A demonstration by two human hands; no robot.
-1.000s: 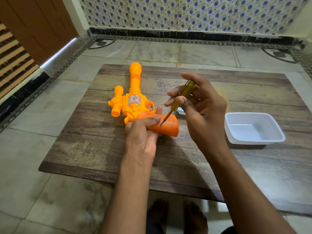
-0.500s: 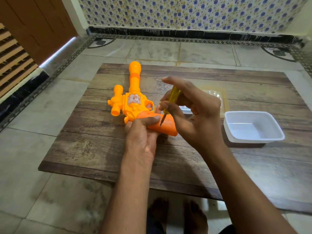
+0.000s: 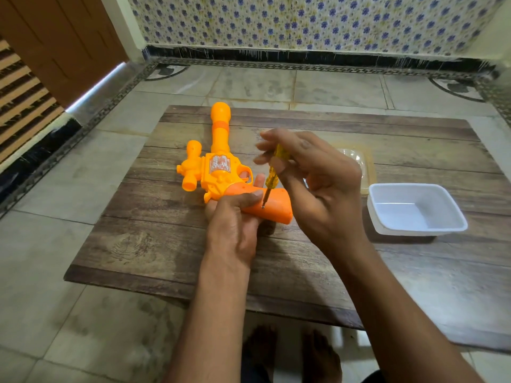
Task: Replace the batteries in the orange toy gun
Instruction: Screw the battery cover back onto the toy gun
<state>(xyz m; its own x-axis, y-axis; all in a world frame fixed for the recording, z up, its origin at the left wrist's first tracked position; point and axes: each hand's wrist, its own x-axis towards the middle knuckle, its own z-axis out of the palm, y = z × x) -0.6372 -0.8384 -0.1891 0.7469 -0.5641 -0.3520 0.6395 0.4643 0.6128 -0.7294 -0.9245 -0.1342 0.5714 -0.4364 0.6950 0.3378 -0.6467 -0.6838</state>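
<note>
The orange toy gun (image 3: pixel 218 167) lies on its side on the low wooden table (image 3: pixel 154 239), barrel pointing away from me. Its darker orange grip (image 3: pixel 273 208) points right. My left hand (image 3: pixel 235 225) grips that handle, thumb lying across its top. My right hand (image 3: pixel 318 186) pinches a small yellow screwdriver (image 3: pixel 272 172) between thumb and fingers. The screwdriver stands nearly upright, its metal tip set on a screw in the grip just beside my left thumb.
A white rectangular plastic tray (image 3: pixel 414 211) stands on the table to the right. Behind my right hand lies a clear plastic blister pack (image 3: pixel 356 158), partly hidden. Tiled floor surrounds the table; my bare feet (image 3: pixel 290 352) show under its near edge.
My right hand has shifted its hold on the screwdriver, the fingers turning around the handle while the tip stays on the grip. My left hand and the gun have stayed put.
</note>
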